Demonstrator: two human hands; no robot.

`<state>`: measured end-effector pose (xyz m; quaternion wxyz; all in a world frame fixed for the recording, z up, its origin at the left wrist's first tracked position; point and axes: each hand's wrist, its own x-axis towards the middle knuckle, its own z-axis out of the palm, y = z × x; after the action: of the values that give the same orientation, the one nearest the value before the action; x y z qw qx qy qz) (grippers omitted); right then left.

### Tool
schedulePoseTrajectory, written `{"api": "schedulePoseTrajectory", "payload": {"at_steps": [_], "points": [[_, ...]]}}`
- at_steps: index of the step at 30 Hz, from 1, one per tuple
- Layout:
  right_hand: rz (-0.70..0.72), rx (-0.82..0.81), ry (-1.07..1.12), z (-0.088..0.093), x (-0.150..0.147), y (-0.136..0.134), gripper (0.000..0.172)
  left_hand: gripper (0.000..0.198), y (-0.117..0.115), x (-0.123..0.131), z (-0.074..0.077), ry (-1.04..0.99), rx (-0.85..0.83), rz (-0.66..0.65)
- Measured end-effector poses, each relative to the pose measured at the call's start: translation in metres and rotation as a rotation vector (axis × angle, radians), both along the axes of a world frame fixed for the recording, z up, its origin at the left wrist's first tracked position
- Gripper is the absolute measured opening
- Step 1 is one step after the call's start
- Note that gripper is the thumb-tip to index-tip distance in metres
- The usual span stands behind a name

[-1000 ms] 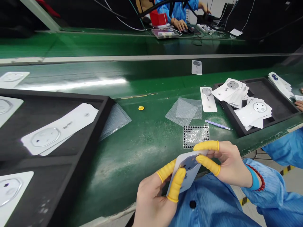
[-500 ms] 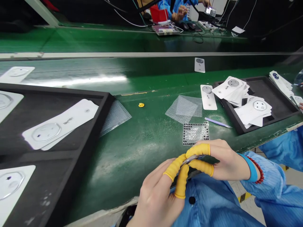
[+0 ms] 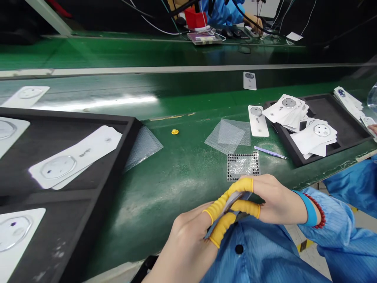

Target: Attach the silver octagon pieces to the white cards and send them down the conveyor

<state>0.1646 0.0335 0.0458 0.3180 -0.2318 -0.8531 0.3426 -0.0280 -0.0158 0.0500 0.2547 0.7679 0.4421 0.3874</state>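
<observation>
Between my two hands is a thin, glossy grey piece [image 3: 231, 199], tilted and seen nearly edge-on; my fingers hide much of it, so its kind is unclear. My left hand [image 3: 193, 232], in yellow finger cots, pinches its near left end between thumb and fingers. From the other side my right hand [image 3: 272, 198], also wearing yellow finger cots, grips the far right end. Just beyond my right hand lies a clear sheet with rows of small black dots [image 3: 243, 166]. Purple tweezers [image 3: 270, 152] rest to the right of that sheet.
White phone back covers [image 3: 79, 157] lie in a black tray [image 3: 118, 177] on the left. More covers [image 3: 287, 110] are piled in the right black tray [image 3: 350, 139]. Clear film sheets [image 3: 228, 135] and a yellow scrap [image 3: 174, 132] lie between. Another person's hand [image 3: 373, 129] shows at the right edge.
The grey piece has tilted, so more of its surface shows. Both my hands have shifted slightly left, still gripping it. Across the bench, a co-worker's hand has moved lower.
</observation>
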Motion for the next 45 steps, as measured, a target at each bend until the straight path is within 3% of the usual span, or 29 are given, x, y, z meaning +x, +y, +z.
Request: {"api": "schedulePoseTrajectory", "payload": {"at_steps": [3, 7, 13, 16, 20, 22, 27, 34, 40, 45], "points": [[-0.065, 0.155, -0.125, -0.002, -0.001, -0.004, 0.018, 0.022, -0.001, 0.006, 0.000, -0.006, 0.052, 0.057], [-0.180, 0.270, -0.235, -0.004, -0.003, -0.013, 0.034, 0.024, -0.001, 0.018, -0.004, -0.014, 0.160, 0.137], [-0.306, 0.234, -0.255, -0.007, -0.007, -0.022, 0.040, 0.026, 0.002, 0.027, -0.010, -0.031, 0.199, 0.152], [-0.344, 0.136, -0.261, -0.008, -0.007, -0.018, 0.036, 0.024, 0.005, 0.025, -0.014, -0.027, 0.184, 0.162], [-0.202, -0.120, -0.168, -0.005, 0.001, -0.007, 0.019, 0.025, 0.012, 0.015, -0.014, -0.002, 0.033, 0.077], [-0.092, -0.167, -0.070, -0.003, 0.007, -0.002, 0.021, 0.020, 0.015, 0.010, -0.010, -0.001, -0.040, 0.055], [-0.052, -0.080, 0.008, 0.000, 0.015, -0.005, 0.032, 0.015, 0.016, 0.008, 0.001, -0.061, -0.046, 0.055], [-0.103, -0.013, 0.080, 0.003, 0.014, -0.017, 0.032, 0.025, 0.006, 0.005, 0.001, -0.011, 0.236, 0.030], [-0.079, 0.028, 0.035, 0.002, 0.012, -0.019, 0.036, 0.023, 0.001, 0.005, -0.001, -0.023, 0.171, 0.073], [-0.059, 0.065, 0.031, -0.002, 0.011, -0.021, 0.041, 0.023, 0.000, 0.008, -0.006, -0.018, 0.225, 0.067]]}}
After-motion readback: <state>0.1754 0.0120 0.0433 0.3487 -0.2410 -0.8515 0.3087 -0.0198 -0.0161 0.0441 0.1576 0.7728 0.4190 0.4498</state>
